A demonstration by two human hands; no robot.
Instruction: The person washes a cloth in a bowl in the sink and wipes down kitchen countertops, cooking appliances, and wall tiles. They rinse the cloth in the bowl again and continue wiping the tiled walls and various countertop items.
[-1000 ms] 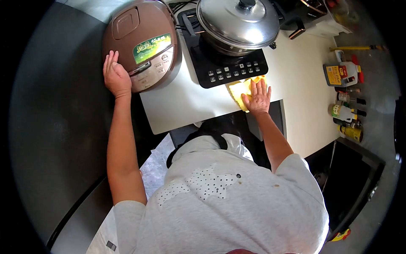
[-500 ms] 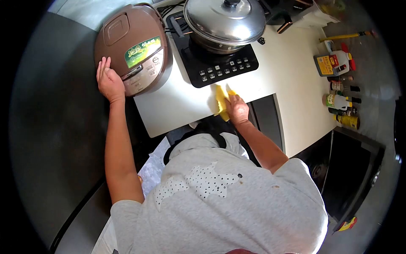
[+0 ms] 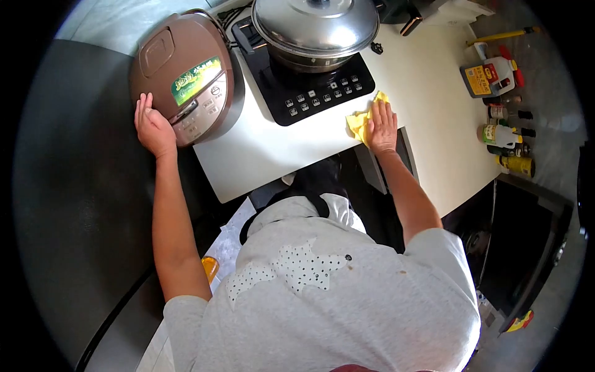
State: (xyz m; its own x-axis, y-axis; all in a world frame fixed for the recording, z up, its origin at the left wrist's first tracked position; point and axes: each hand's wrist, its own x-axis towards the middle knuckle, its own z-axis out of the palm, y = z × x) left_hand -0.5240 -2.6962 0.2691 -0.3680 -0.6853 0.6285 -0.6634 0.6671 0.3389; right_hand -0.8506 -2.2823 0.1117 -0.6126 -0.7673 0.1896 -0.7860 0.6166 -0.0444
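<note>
A brown rice cooker [image 3: 186,80] stands at the counter's left end, and my left hand [image 3: 155,129] rests against its near left side with the fingers extended. On the white counter [image 3: 248,155], a yellow cloth [image 3: 358,124] lies crumpled just in front of the black induction cooktop [image 3: 310,93]. My right hand [image 3: 383,126] lies flat on the cloth's right part, fingers stretched out, hiding some of it. A steel pot with a domed lid [image 3: 316,28] sits on the cooktop.
Along the right wall stand a large jug [image 3: 489,77] and several bottles [image 3: 501,135]. A dark hob [image 3: 474,239] is set into the counter at the lower right. An open drawer [image 3: 372,167] shows below the counter's front edge.
My right hand has slid to the right with the cloth since half a second ago, and its fingers have spread from a bunched grip. My left hand stays on the rice cooker. The view has shifted slightly.
</note>
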